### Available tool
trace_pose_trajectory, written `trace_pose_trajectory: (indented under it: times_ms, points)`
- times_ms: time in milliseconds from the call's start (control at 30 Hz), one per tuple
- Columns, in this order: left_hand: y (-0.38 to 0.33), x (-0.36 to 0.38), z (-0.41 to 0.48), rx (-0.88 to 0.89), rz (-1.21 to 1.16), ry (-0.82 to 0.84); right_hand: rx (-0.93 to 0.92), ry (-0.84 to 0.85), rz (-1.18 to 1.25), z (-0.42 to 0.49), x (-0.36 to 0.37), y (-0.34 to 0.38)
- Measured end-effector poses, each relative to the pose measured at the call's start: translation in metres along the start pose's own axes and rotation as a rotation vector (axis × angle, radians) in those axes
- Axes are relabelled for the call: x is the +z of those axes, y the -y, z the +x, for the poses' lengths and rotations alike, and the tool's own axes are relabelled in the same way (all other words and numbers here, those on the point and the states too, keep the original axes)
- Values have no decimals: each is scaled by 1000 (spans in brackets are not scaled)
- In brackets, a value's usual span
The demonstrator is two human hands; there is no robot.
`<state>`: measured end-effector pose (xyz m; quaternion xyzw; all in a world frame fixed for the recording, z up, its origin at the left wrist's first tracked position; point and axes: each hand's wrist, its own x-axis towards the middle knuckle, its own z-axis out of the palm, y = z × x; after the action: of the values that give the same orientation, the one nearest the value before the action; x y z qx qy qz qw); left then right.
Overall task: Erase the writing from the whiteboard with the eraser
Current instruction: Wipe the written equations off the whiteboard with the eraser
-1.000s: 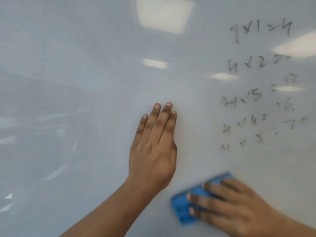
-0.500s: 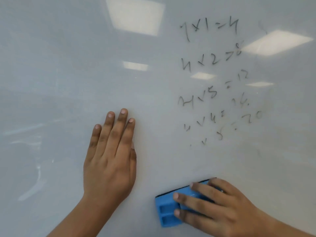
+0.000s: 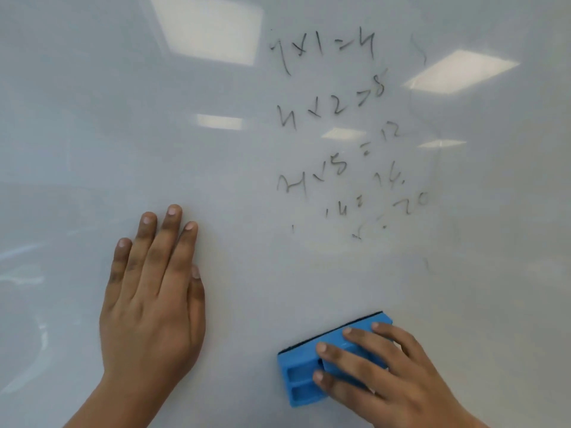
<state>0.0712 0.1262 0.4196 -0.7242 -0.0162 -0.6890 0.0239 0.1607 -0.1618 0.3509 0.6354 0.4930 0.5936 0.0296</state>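
Observation:
A whiteboard [image 3: 92, 134] fills the view. Dark handwritten sums [image 3: 333, 125] run down its upper right, several rows; the lower rows are faint and partly wiped. My right hand [image 3: 389, 378] presses a blue eraser [image 3: 306, 375] flat against the board at the lower right, below the writing, fingers spread over its back. My left hand [image 3: 154, 298] lies flat on the board to the left of the eraser, fingers together and pointing up, holding nothing.
Ceiling lights [image 3: 210, 26] reflect as bright patches in the glossy board, one over the writing's right side. Faint smear marks [image 3: 27, 273] show at the left edge. No board frame or tray is in view.
The view has shifted, so the writing sits more to the centre. More strokes of the two lowest rows are gone. The eraser stays below the writing in my right hand.

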Motion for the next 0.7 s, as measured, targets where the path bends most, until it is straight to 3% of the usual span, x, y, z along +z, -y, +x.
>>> trace_pose_trajectory:
  times_ms: [100,267,333,467,567,633,700]
  points:
    - [-1,2,0,9,-3,-13,118,-82,-17,18,-12,-40]
    - [-4,4,-4,-6,-33,-44,663,-336,82,67,-25,-93]
    - [-10,7,-14,21,-64,-57,678,-343,110,64,-18,-73]
    - [-24,17,-41,141,-35,-44,375,-200,110,14,0,-4]
    - [-23,22,-47,135,29,-35,249,-98,62,-9,-5,-5]
    - [-22,25,-47,158,58,-45,367,-130,65,-6,-13,-38]
    - [-21,28,-48,175,66,-52,624,-255,87,9,-23,-79]
